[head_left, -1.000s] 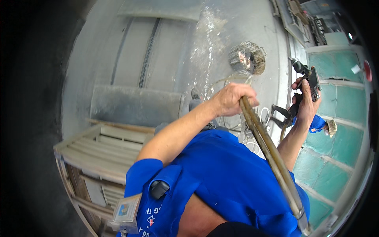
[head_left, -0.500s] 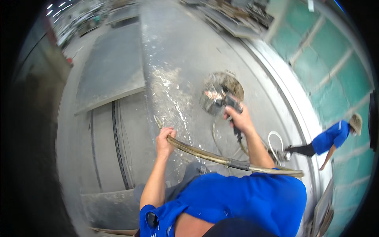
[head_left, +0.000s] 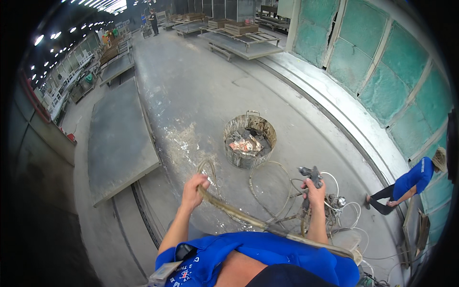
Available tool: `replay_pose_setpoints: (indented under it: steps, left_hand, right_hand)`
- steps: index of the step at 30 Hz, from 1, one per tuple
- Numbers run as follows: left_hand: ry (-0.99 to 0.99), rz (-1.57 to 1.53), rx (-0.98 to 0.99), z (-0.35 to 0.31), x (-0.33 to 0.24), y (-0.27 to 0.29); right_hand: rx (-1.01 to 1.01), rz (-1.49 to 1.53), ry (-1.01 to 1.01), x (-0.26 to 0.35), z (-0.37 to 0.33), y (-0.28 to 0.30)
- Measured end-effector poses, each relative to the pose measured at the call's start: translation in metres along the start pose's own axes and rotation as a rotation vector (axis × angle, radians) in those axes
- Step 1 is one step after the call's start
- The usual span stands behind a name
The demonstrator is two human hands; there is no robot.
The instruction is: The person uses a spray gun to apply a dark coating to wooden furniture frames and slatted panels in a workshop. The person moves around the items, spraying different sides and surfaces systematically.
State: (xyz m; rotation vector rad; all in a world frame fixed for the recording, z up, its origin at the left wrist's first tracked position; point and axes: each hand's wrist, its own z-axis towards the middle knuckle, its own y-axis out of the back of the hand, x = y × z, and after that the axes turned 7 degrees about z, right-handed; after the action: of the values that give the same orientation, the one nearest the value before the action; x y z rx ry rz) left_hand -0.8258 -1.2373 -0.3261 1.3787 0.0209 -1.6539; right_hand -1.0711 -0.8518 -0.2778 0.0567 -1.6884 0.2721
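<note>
My left hand [head_left: 194,189] is closed around a thick, stained yellowish hose [head_left: 234,209]. The hose slants down across the front of my body to my right side, and a thinner loop of it shows just beyond the fist. In my right hand [head_left: 314,195] is a dark spray gun [head_left: 311,176], gripped by its handle with its head pointing up and left. Below the gun, a line runs toward a tangle of hoses. Ahead and to the left of the gun stands a round, paint-crusted metal bucket [head_left: 234,159] with dark and reddish waste inside.
A flat grey platform [head_left: 122,138] lies at left beside floor rails. White tubing and hoses [head_left: 334,210] clutter the floor at right. A person in blue [head_left: 415,176] bends beside green wall panels [head_left: 356,62]. Low carts [head_left: 244,45] stand farther off, with pale splatter on the floor.
The view has tilted up and steadied, showing more of the hall. The spray gun, formerly in front of the bucket, is now to its right and nearer me. Both hands keep their holds.
</note>
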Motion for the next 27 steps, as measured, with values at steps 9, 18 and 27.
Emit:
replay_pose_setpoints:
  steps: [9,18,27]
  left_hand:
    - [0.144,0.105,-0.044,-0.023,0.043,0.002]
    - [0.070,0.034,0.265,0.070,0.118,0.080]
    - [-0.247,-0.078,0.509,0.214,0.121,0.052]
  right_hand:
    - [0.246,-0.141,-0.059,-0.026,-0.006,-0.113]
    - [-0.381,0.000,0.001,-0.063,-0.043,-0.164]
    - [-0.629,0.003,0.092,-0.063,-0.078,-0.220]
